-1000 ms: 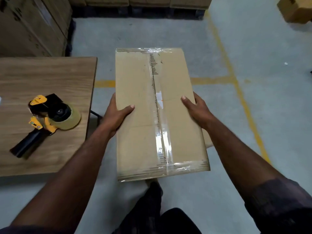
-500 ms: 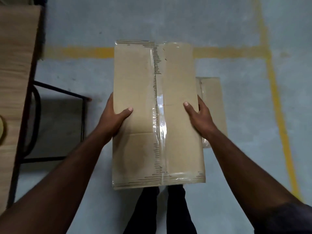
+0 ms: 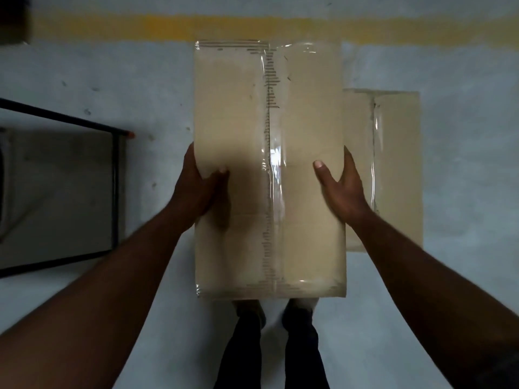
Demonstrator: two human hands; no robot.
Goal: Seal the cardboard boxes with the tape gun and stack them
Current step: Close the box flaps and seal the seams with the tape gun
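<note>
Two trousered legs (image 3: pixel 242 355) at the bottom edge. Two hands: left hand (image 3: pixel 200 189) and right hand (image 3: pixel 344 189) each clasp one long side of one taped cardboard box (image 3: pixel 233 108), thumbs on top, box held above the floor (image 3: pixel 463 276). One second taped box (image 3: pixel 398 164) lies on the floor to its right, partly hidden behind it. One yellow floor line (image 3: pixel 196 23) farthest.

Pretty dim and smeary with motion blur; tape (image 3: pixel 273 161) glares white between the thumbs (image 3: pixel 323 172), corners go darker.
</note>
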